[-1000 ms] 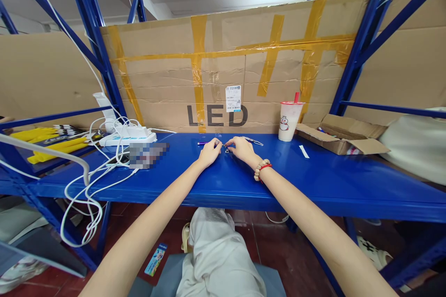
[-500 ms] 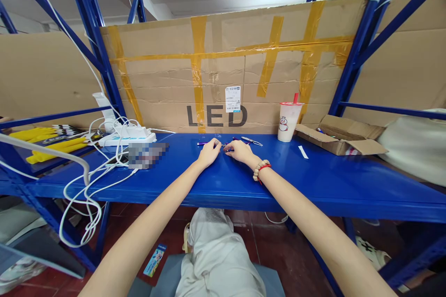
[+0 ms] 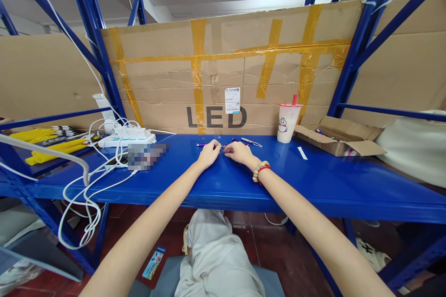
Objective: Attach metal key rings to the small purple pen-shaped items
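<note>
My left hand [image 3: 209, 154] rests over the blue table [image 3: 174, 171], fingers closed in a pinch on something too small to make out. Close beside it, my right hand [image 3: 239, 153], with a beaded bracelet [image 3: 258, 171] at the wrist, has its fingers curled together on a small part I cannot identify. Only a narrow gap separates the fingertips. Behind the right hand lies a silvery pen-like item [image 3: 248, 141] with a thin loop at its end. A purple pen-like piece [image 3: 202, 145] shows just behind the left hand.
A drink cup [image 3: 289, 123] with a red straw stands back right, beside an open cardboard box [image 3: 336, 141] and a white strip [image 3: 302, 152]. Tangled white cables and a power strip [image 3: 128, 138] occupy the left. Yellow items [image 3: 57, 151] lie farther left. Cardboard [image 3: 156, 83] walls the back.
Both hands stay close together in almost the same place, with only slight finger movement. The whole view has shifted very slightly.
</note>
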